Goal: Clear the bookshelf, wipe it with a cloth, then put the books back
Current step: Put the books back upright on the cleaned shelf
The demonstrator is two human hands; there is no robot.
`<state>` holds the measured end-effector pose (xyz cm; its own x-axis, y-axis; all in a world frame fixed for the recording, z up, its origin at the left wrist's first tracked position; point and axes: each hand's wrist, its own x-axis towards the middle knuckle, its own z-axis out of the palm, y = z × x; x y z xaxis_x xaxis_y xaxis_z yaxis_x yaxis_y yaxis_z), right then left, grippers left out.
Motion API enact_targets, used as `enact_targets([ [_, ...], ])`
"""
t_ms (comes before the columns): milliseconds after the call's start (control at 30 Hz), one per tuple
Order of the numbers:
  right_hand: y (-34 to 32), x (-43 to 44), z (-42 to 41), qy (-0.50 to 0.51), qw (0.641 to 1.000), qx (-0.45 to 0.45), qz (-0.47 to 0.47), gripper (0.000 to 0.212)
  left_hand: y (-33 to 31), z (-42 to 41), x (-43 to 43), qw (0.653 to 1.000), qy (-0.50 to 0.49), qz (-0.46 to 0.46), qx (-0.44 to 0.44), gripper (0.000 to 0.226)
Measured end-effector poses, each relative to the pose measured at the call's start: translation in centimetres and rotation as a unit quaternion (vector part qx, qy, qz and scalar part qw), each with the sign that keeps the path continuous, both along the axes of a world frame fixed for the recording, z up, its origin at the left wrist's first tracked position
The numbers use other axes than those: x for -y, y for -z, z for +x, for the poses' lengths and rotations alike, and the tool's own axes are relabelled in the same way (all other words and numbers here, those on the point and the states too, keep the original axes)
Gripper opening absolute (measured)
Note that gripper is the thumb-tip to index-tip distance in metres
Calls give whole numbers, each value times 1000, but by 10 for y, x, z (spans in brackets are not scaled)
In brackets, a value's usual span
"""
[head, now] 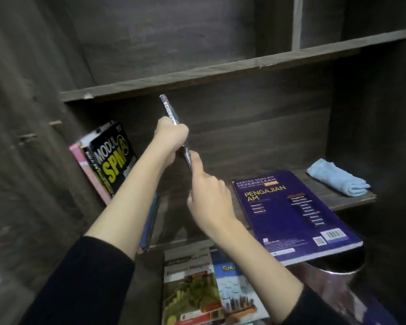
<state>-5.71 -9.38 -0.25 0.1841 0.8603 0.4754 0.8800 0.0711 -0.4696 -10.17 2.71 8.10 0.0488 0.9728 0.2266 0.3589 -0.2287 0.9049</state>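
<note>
Held upright above the shelf (319, 187), right of the leaning books (110, 160), the thin book (170, 109) looks light and floppy, so the left hand (171, 136) gripping its spine and the right hand (206, 195) pinching its lower end seem well placed.

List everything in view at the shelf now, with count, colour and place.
thin book: one, silvery spine, held upright before the shelf
leaning books: several, front one black and yellow, back one pink, shelf's left end
blue-edged book: one, blue and pink, behind the left forearm
purple book: one, flat on the shelf, overhanging its front edge
cloth: one, light blue, folded, shelf's right end
lower books: two, green-white and blue covers, flat below the shelf
bookshelf: one, dark wood, all around
left hand: one, grips the thin book's upper part
right hand: one, holds its lower end
</note>
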Motion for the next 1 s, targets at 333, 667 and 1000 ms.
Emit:
enact_targets([
  [333, 27, -35, -60, -71, 996, -8, 46, 77, 10, -72, 2, 993, -78, 83, 32, 53],
  [667, 81, -62, -92, -109, 986, -111, -58, 79, 40, -124, 6, 980, -123, 129, 87, 57],
  [1000, 111, -90, -105, -187, 953, -219, -95, 84, 66, -135, 22, 956, -180, 215, -84, 50],
])
